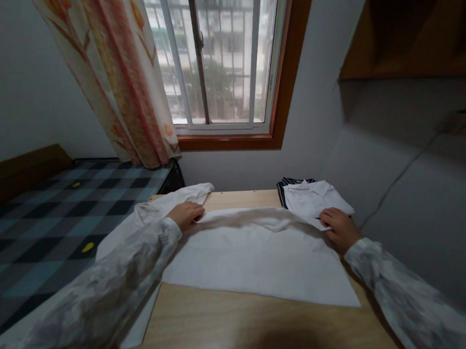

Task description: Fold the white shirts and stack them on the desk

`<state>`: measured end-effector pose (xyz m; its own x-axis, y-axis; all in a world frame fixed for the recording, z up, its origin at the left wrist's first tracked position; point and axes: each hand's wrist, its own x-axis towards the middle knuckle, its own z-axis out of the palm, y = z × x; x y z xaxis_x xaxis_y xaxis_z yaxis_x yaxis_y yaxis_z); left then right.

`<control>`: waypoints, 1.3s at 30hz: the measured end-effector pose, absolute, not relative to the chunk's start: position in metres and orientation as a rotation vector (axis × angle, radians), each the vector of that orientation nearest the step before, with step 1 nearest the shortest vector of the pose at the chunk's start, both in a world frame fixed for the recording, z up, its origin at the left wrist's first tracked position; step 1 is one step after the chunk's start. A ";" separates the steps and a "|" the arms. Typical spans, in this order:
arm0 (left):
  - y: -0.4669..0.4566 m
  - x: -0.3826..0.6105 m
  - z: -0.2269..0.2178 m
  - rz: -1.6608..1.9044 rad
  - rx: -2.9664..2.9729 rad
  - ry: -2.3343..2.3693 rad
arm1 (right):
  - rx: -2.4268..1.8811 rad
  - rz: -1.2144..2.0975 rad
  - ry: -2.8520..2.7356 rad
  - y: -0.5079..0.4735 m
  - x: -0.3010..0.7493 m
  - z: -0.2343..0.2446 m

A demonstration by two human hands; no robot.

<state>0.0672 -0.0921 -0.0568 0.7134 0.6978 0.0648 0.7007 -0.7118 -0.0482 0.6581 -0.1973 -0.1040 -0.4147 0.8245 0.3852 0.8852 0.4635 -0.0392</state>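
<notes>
A white shirt (262, 261) lies spread over the wooden table (214, 322), its straight near edge toward me and its far edge slightly raised. At the far left corner of it, my left hand (186, 215) is closed on the cloth. My right hand (338, 230) pinches the far right corner, just in front of a folded pile. That pile has a folded white shirt (313, 197) on top of a black-and-white striped garment (283, 191). More white cloth (120, 236) lies along the table's left side, partly behind my left sleeve; whether it joins the held shirt I cannot tell.
A bed with a checked cover (54, 226) stands left of the table. Behind are a window (225, 62) and a flowered curtain (116, 70). A wooden wall shelf (409, 48) hangs at upper right, with a cable (400, 175) running down the wall below it.
</notes>
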 end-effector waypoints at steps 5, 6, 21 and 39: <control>-0.120 0.061 -0.066 0.184 -2.911 -1.087 | -1.456 -0.184 -2.530 -0.229 0.667 -0.127; -0.123 0.061 -0.068 0.207 -2.910 -1.103 | -1.462 -0.176 -2.560 -0.231 0.667 -0.129; -0.149 0.082 -0.045 0.101 -2.868 -1.034 | -1.569 0.119 -2.516 -0.233 0.653 -0.102; -0.117 0.175 -0.141 -0.089 -3.108 -1.230 | -1.487 0.296 -2.473 -0.201 0.540 -0.168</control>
<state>0.1751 -0.1167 -0.1412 0.7307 0.6822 -0.0251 0.6716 -0.7118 0.2059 0.5403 -0.2014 -0.1681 -0.4531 0.8859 0.0996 0.8372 0.4613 -0.2937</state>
